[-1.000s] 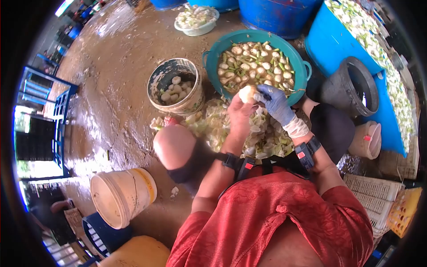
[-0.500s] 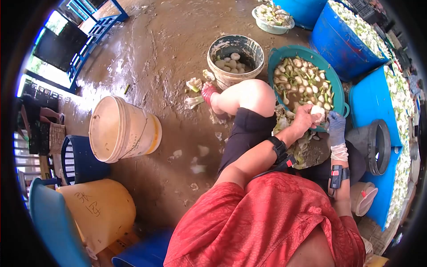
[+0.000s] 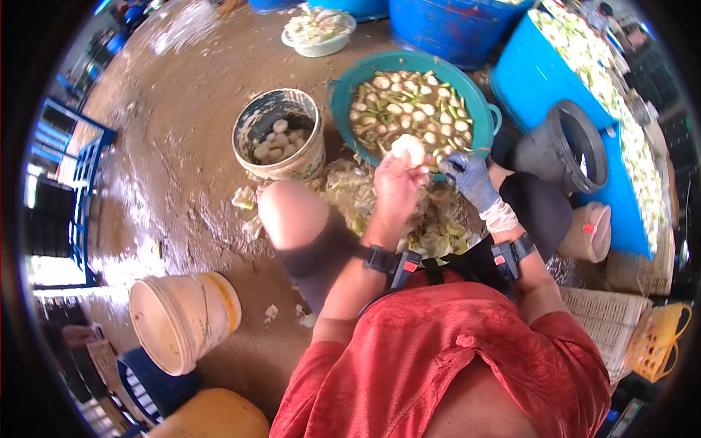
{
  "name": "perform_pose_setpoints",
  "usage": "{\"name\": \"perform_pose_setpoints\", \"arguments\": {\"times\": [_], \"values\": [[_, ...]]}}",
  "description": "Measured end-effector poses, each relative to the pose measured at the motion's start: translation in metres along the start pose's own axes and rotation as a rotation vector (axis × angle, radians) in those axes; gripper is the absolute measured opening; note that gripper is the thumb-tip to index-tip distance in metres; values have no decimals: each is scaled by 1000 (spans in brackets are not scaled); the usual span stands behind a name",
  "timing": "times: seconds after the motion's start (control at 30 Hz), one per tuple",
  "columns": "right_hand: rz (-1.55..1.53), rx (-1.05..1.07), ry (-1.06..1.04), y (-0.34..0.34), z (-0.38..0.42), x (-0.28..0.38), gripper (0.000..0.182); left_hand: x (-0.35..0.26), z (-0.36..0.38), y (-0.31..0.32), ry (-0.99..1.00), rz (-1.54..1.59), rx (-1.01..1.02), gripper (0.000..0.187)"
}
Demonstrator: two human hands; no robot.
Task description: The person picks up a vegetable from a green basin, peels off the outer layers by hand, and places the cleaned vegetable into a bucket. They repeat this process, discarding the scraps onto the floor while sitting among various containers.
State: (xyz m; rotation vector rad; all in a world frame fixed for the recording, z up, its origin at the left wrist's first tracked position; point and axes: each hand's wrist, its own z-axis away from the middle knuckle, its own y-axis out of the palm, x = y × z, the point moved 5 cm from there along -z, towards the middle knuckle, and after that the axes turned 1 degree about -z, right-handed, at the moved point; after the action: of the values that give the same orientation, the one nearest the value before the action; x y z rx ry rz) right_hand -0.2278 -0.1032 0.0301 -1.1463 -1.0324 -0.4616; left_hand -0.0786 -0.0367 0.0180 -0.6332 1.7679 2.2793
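Note:
A pale, peeled vegetable bulb point(image 3: 409, 148) is gripped in the fingertips of my bare left hand point(image 3: 395, 184), held up over the near rim of a green tub point(image 3: 478, 80). Close on its right is my right hand point(image 3: 475, 184), in a blue-grey glove, with its fingers curled in. Something dark shows at those fingers, but I cannot tell what it is. Many bulbs with green stems point(image 3: 409, 109) float in brownish water inside the tub. Leafy trimmings point(image 3: 350, 193) lie in a heap below my hands, between my knees.
Left of the tub, a dirty white bucket point(image 3: 292, 169) holds several peeled bulbs. An off-white bucket point(image 3: 182, 321) lies tipped on the wet, muddy floor. A black bucket point(image 3: 558, 153) leans at the right, beside blue bins point(image 3: 540, 87) heaped with trimmings. A pale basin point(image 3: 321, 47) stands farther off.
The view has swung to the right, so tub and buckets appear farther left. My left hand still grips the bulb, now tilted up; the gloved hand stays close beside it.

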Motion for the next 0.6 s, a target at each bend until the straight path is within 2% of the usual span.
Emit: {"name": "perform_pose_setpoints", "arguments": {"times": [0.07,0.13,0.23,0.27,0.3,0.37,0.4,0.53,0.6], "values": [[-91,-15,48,1,1,17,18,4,-3,-15,-22,-16,19,20],[-19,-127,-324,0,2,46,22,5,-6,-24,20,-93,29,22],[34,-98,-280,10,-3,56,29,2,-4,-24,82,-229,56,24],[113,-153,-373,12,-3,61,25,2,-2,-24,99,-229,62,28],[107,-161,-364,15,-6,57,25,3,-1,-24,89,-238,64,28],[323,-198,-420,23,-10,62,17,0,1,-26,132,-406,3,30],[347,-158,-341,24,-12,58,11,1,2,-26,126,-413,1,30],[350,-140,-344,30,-22,48,9,-2,4,-31,134,-440,-19,35],[260,-93,-258,34,-30,32,8,-5,4,-33,105,-453,-4,34]]}}
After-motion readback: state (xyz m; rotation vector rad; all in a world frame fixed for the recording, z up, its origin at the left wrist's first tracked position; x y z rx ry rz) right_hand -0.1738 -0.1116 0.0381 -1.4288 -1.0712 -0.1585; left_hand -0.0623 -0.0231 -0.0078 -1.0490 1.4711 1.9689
